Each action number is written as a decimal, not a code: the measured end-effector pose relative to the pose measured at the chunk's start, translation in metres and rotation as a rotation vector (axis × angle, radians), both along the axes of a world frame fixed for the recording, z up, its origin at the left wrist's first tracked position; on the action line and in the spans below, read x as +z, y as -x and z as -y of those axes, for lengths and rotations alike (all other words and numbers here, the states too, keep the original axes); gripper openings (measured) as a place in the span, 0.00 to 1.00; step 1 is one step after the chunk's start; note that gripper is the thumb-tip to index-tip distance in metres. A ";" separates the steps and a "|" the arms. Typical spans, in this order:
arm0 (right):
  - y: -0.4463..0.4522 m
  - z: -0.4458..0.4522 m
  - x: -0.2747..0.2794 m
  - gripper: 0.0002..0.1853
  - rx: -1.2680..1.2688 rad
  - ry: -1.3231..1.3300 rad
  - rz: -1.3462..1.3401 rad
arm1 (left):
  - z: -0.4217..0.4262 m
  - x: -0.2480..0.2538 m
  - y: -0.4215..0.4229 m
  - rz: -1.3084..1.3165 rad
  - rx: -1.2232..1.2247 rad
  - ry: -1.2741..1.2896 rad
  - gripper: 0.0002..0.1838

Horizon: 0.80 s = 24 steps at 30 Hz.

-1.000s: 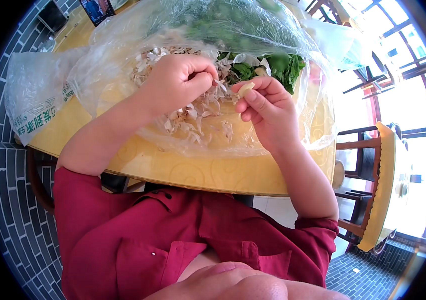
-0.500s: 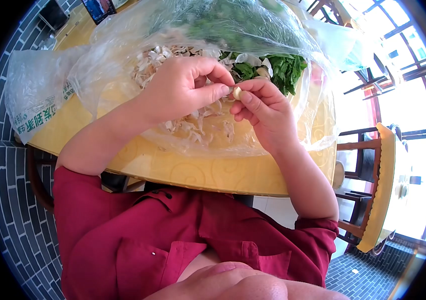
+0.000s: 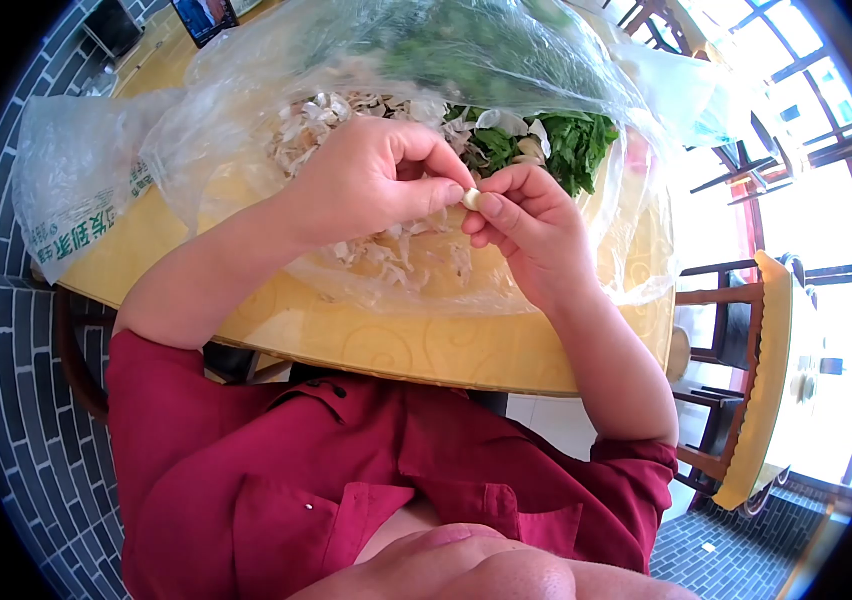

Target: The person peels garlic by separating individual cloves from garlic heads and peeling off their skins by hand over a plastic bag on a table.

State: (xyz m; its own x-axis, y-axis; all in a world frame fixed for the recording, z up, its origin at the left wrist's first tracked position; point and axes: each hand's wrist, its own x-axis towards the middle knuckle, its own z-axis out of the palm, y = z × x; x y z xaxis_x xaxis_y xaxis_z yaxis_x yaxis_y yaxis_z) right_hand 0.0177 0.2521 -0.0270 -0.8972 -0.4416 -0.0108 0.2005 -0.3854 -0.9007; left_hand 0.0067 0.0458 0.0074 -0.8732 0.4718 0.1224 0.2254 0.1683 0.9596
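A pale garlic clove (image 3: 471, 198) is pinched between the thumb and fingers of my right hand (image 3: 536, 225). My left hand (image 3: 371, 180) has its thumb and forefinger closed at the clove's other side, touching it. Both hands are above a clear plastic bag (image 3: 486, 290) spread on the yellow table. Papery garlic skins (image 3: 306, 125) lie on the plastic behind and below my left hand. Dark green leaves (image 3: 581, 145) stick out from under the plastic just beyond my right hand.
The yellow table (image 3: 366, 345) has a thin plastic bag with green print (image 3: 71, 235) over its left edge. A phone (image 3: 204, 18) stands at the far left. Another pale bag (image 3: 686, 95) is at the back right. Chairs and a second table (image 3: 756, 400) stand to the right.
My left hand has moved right to meet the clove, and its fingers have closed at it. My right hand has shifted the clove slightly left and down.
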 end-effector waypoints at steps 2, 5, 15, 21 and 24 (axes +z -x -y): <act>0.000 0.000 0.000 0.06 -0.002 -0.002 0.004 | 0.001 0.000 0.000 -0.007 0.005 0.043 0.04; 0.000 0.000 0.000 0.06 0.001 -0.008 0.006 | 0.001 -0.003 0.000 0.026 0.019 0.017 0.06; 0.001 -0.001 -0.002 0.06 -0.035 0.012 -0.029 | -0.001 0.001 0.001 0.151 0.022 -0.071 0.05; 0.001 -0.001 -0.004 0.06 -0.042 0.022 -0.076 | 0.003 0.000 0.006 0.227 -0.019 -0.071 0.06; 0.002 -0.001 -0.005 0.05 -0.038 0.024 -0.091 | 0.003 -0.001 0.006 0.228 -0.012 -0.047 0.07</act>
